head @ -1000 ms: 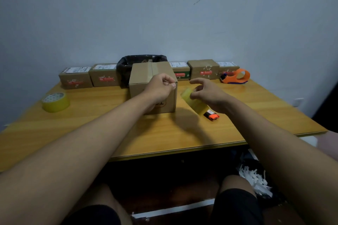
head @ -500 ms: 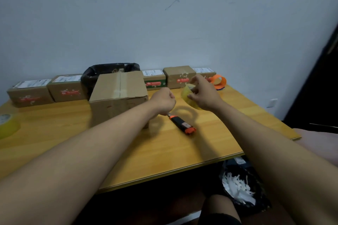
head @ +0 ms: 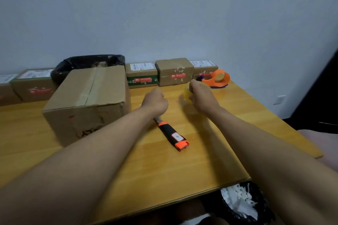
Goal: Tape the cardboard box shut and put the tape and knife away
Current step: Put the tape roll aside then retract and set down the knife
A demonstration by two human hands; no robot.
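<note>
The cardboard box (head: 87,97) stands on the wooden table (head: 164,170) at the left, flaps down, with a strip of tape along its top seam. My left hand (head: 155,100) hovers just right of the box, curled into a fist; nothing shows in it. My right hand (head: 202,97) grips a yellowish clear tape roll (head: 187,91), held above the table near the back. An orange-and-black utility knife (head: 172,135) lies on the table below and between my hands, its tip end under my left wrist.
An orange tape dispenser (head: 218,78) sits at the back right. Several small sealed parcels (head: 174,71) line the wall, with a black-bagged bin (head: 87,64) behind the box. A bin of white shreds (head: 241,202) stands below the table's front edge.
My left hand has come off the box's corner and moved right. My right hand carried the tape roll up and back toward the dispenser. The view has swung to the right.
</note>
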